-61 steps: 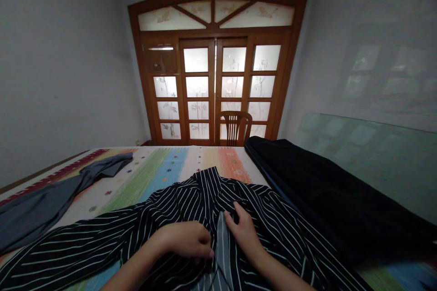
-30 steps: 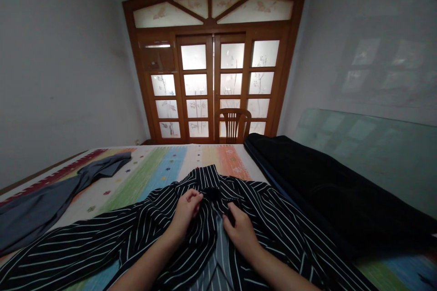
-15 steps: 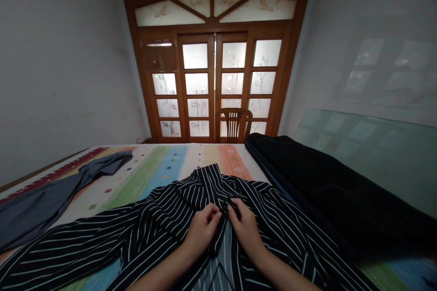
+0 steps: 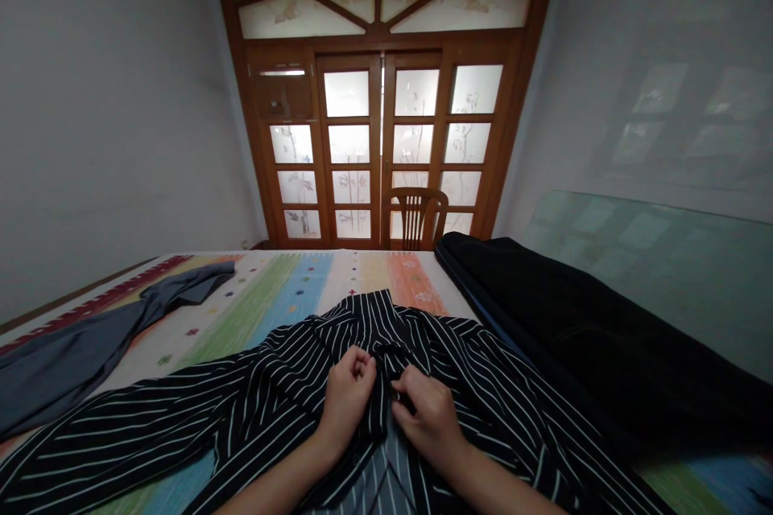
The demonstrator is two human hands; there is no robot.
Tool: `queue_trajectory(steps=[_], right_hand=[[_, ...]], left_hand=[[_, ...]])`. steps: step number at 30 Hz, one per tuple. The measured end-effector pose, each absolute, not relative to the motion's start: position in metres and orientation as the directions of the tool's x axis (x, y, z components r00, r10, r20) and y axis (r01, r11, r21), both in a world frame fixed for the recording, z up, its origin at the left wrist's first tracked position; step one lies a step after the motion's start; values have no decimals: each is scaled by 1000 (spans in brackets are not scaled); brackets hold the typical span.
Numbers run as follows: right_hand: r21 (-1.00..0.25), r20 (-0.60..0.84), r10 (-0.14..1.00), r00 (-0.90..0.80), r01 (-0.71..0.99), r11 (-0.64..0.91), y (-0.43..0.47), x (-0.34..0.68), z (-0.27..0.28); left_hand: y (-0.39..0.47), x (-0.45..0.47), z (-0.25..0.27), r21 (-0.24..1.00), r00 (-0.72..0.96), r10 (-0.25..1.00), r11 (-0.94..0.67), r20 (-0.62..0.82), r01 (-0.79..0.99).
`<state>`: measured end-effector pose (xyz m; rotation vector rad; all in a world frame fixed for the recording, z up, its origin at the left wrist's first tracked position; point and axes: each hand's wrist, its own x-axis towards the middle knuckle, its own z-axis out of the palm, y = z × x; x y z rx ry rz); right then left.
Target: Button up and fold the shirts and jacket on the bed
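Note:
A black shirt with white stripes (image 4: 290,386) lies spread in front of me, collar pointing away and front partly parted, its grey-looking inside showing in the gap. My left hand (image 4: 350,390) is closed, pinching the shirt's front edge just below the collar. Across the opening, my right hand (image 4: 426,410) has its fingers curled, with thumb and forefinger at the other front edge. Any button between the fingers is too small to make out.
A patterned, multicoloured cloth (image 4: 241,322) covers the surface. Grey garment (image 4: 90,346) lies at the left, folded black clothing (image 4: 580,322) at the right beside a pale glass panel (image 4: 652,249). A wooden chair (image 4: 416,213) stands beyond the far edge, before wooden glazed doors (image 4: 380,129).
My left hand has shifted slightly left and up. The right hand has come lower, its fingers curling in more. The shirt edges between them have moved a little.

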<state>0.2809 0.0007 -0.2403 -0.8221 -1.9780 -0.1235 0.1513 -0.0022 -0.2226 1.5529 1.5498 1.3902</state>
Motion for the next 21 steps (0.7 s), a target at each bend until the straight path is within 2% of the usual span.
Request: queue_trajectory(steps=[3, 7, 16, 21], right_hand=[[-253, 776, 538, -329, 619, 744, 0, 279, -242], [-365, 731, 621, -282, 607, 706, 0, 280, -241], [-588, 618, 760, -203, 522, 618, 2, 281, -237], [-636, 574, 794, -202, 500, 587, 4, 282, -238]], left_hand=[[-8, 155, -221, 882, -147, 935, -242, 324, 404], [-13, 160, -224, 847, -38, 935, -301, 352, 438], [-9, 157, -226, 816, 34, 938, -318, 346, 483], [-9, 153, -229, 679, 142, 894, -418, 425, 603]])
